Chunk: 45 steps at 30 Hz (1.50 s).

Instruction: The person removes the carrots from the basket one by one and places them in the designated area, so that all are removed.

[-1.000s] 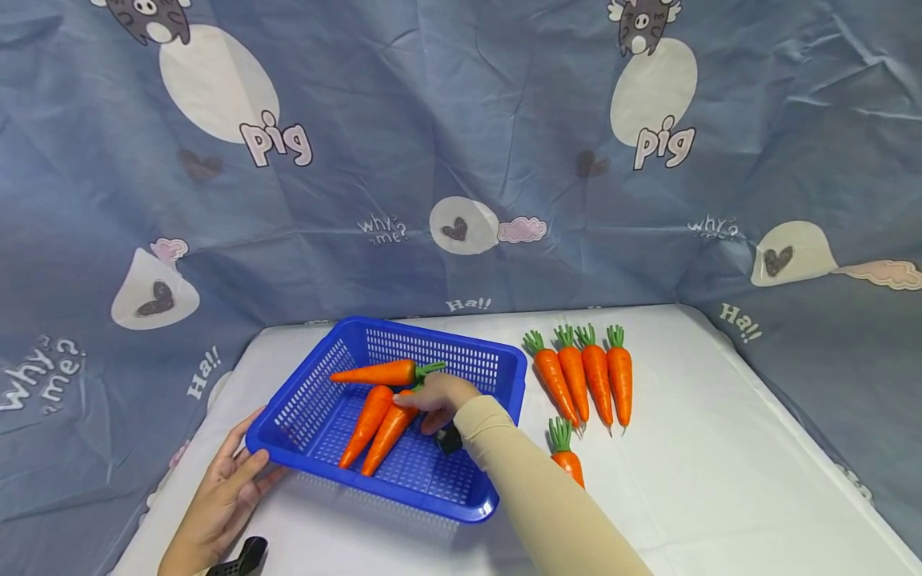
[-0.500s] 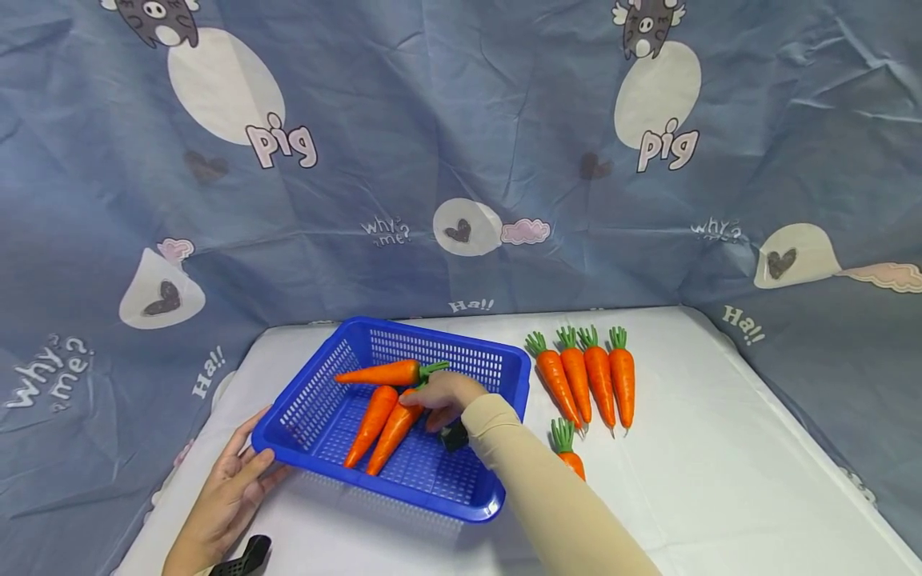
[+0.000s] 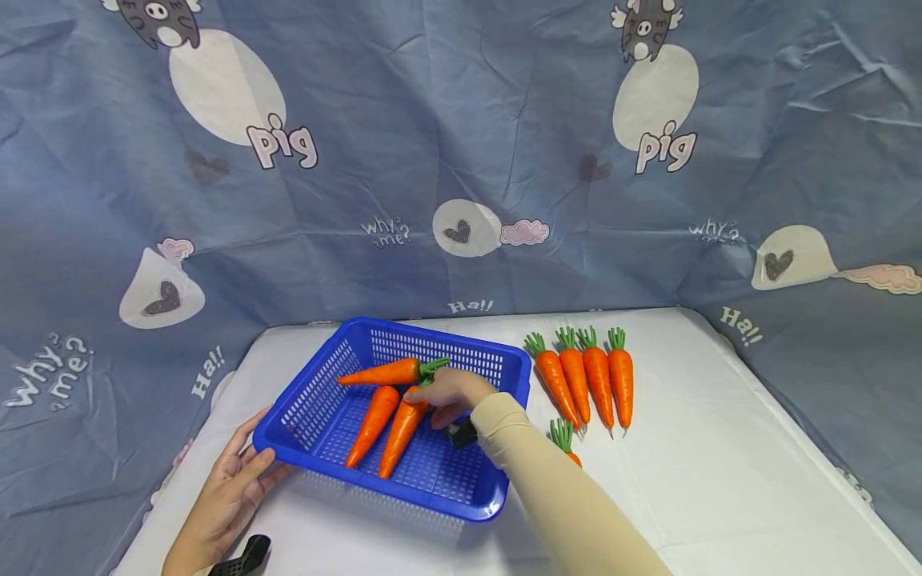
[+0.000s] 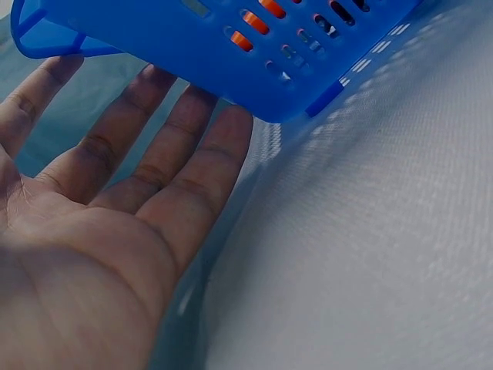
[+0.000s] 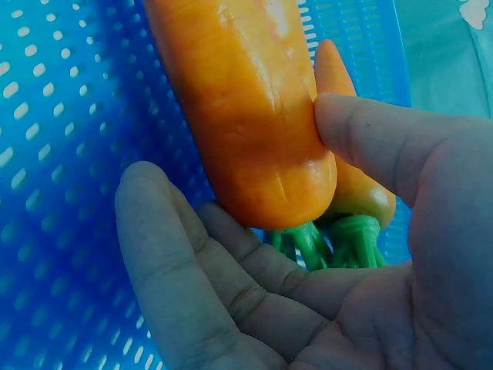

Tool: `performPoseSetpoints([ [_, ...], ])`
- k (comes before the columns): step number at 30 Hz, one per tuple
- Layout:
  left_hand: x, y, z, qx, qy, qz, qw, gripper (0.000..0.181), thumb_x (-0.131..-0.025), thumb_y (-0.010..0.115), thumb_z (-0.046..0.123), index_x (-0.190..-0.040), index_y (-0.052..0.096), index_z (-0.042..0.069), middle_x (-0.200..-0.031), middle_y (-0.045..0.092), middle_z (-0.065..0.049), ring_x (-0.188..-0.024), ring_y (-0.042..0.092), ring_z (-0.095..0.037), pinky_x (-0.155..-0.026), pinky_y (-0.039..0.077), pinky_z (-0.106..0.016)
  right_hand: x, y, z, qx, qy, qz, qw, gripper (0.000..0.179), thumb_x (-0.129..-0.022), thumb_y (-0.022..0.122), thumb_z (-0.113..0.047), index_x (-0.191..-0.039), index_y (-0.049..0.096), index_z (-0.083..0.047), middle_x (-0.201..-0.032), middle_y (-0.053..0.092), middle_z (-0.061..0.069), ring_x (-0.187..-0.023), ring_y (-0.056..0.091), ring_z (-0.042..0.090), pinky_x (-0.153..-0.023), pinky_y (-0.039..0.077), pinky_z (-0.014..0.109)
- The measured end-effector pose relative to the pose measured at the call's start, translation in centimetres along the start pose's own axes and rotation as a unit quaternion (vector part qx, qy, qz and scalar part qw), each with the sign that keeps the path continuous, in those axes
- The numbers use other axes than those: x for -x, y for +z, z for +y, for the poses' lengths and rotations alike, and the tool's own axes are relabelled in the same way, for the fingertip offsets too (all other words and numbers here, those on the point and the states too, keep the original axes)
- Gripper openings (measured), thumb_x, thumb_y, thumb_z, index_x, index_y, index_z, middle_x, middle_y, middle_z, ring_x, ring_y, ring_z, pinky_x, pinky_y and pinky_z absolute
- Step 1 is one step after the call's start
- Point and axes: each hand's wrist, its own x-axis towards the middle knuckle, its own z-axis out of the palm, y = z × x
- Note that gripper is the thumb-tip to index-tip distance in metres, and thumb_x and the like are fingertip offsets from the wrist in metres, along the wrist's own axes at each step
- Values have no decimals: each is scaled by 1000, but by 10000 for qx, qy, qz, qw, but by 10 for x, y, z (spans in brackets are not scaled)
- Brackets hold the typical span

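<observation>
Three carrots (image 3: 372,426) in basket (image 3: 324,468) on table (image 3: 720,464); four carrots (image 3: 596,376) right, fifth carrot (image 3: 575,459) before them; curtain (image 3: 461,160) behind.

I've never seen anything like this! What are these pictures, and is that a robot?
No robot: these are a person's two hands. The wide pictures are taken from the head, the two close ones from the wrists. On the white surface sits a blue basket with three carrots inside. To its right, four carrots lie in a row, and a fifth carrot is partly hidden by the right sleeve. The left hand touches the basket's corner. The right hand touches one carrot inside; I can't tell whether it grips it.
</observation>
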Motion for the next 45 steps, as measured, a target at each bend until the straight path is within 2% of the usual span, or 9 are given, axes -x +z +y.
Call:
performPoseSetpoints([
  [3, 0, 0, 0, -8, -16, -13, 10000, 61, -112, 47, -2, -163, 42, 31, -138, 70, 13, -122, 72, -7, -98, 64, -28, 1, -3, 4, -10, -57, -11, 10000, 30, -101, 76, -29, -96, 56, -7, -111, 73, 26, -67, 70, 18, -78, 68, 35],
  [7, 0, 0, 0, 0, 8, -50, 10000, 60, -112, 47, -2, -163, 42, 31, -139, 70, 13, -122, 72, -7, -98, 64, -28, 3, -7, 8, -37, -102, -24, 9999, 28, -101, 76, -27, -97, 56, -8, -96, 70, 15, -66, 69, 17, -75, 68, 33],
  [14, 1, 0, 0, 121, 206, -309, 9992, 61, -112, 43, -5, -164, 41, 28, -142, 69, 10, -125, 70, -8, -100, 63, -30, 10, -14, 12, -217, -249, -162, 9993, 22, -101, 74, -25, -97, 58, -10, -83, 64, 5, -63, 68, 14, -74, 68, 33],
  [20, 1, 1, 1, 82, 37, -100, 9999, 61, -112, 46, -2, -163, 42, 30, -140, 69, 12, -123, 71, -8, -99, 64, -29, 14, -20, 14, -280, -307, -145, 9990, 26, -100, 75, -26, -97, 56, -8, -80, 67, 7, -66, 70, 13, -77, 68, 33],
  [26, 1, 1, 1, 102, 95, -174, 9998, 61, -112, 45, -4, -164, 42, 29, -140, 69, 11, -124, 71, -8, -100, 63, -30, 18, -26, 17, -243, -321, -65, 9992, 34, -98, 77, -29, -103, 54, -4, -86, 66, 9, -71, 72, 15, -80, 68, 34],
  [32, 1, 1, 1, 43, 35, -111, 9999, 61, -112, 46, -2, -164, 41, 30, -140, 69, 12, -124, 71, -7, -99, 63, -29, 22, -31, 18, -277, -454, -79, 9986, 34, -97, 77, -33, -88, 57, -7, -73, 63, 4, -63, 66, 11, -87, 68, 40],
  [36, 0, 1, 1, 36, 26, -109, 9999, 61, -112, 46, -2, -164, 40, 30, -140, 69, 13, -124, 71, -7, -99, 63, -29, 26, -35, 18, -334, -502, -107, 9981, 34, -97, 77, -34, -83, 60, -8, -68, 62, 1, -59, 66, 10, -85, 68, 39],
  [40, 1, 1, 0, 61, 66, -149, 9998, 61, -112, 45, -3, -164, 40, 29, -141, 69, 12, -124, 71, -7, -99, 63, -29, 28, -39, 18, -413, -476, -92, 9980, 32, -97, 78, -34, -88, 61, -9, -71, 64, 2, -60, 69, 10, -79, 68, 34],
  [45, 1, 1, 0, 104, 114, -209, 9997, 60, -112, 44, -3, -163, 42, 29, -141, 69, 12, -125, 71, -7, -100, 63, -29, 31, -46, 19, -451, -484, -45, 9978, 33, -97, 77, -36, -93, 60, -8, -77, 64, 3, -63, 71, 11, -83, 68, 36],
])
